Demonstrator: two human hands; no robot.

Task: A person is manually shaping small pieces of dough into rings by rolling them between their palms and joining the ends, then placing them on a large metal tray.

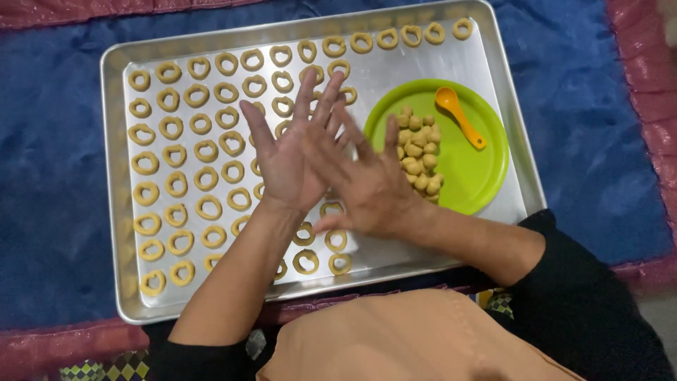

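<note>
My left hand (278, 159) and my right hand (363, 183) are pressed palm to palm above a silver baking tray (113, 176), fingers stretched out and slightly spread. Whatever lies between the palms is hidden. Rows of several pale yellow dough rings (187, 155) cover the left and middle of the tray, some under my hands. On the tray's right stands a round green plate (472, 169) with a heap of small dough balls (417, 152), just beside my right hand, and an orange plastic spoon (460, 116).
The tray rests on a blue fuzzy cloth (49, 176) with a red border (70, 339). My black sleeves and a tan garment (395, 339) fill the bottom edge. A bare strip of tray (395, 67) lies above the plate.
</note>
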